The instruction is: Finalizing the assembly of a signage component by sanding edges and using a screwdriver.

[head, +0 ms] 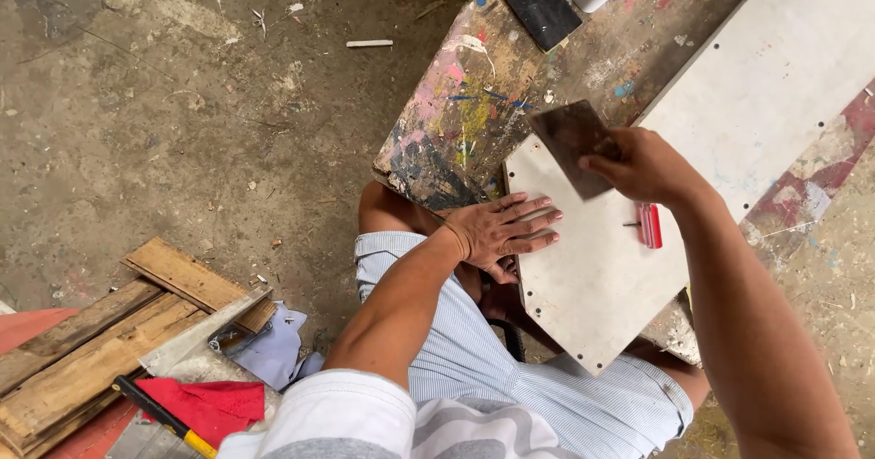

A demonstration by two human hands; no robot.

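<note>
A long white board (729,131) lies across a paint-stained workbench (474,103), its pointed near end over my lap. My left hand (501,233) lies flat on the board's near left edge, fingers spread. Just above the board, my right hand (643,165) grips a dark square sheet, which looks like sandpaper (570,144), by its right side. A small red tool (651,226) rests on the board below my right hand.
A black rectangular pad (540,5) lies at the bench's far end. On the dirt floor to the left are stacked wooden planks (91,350), a red cloth (214,406), a black and yellow handle (164,418) and pale cloth scraps (273,345).
</note>
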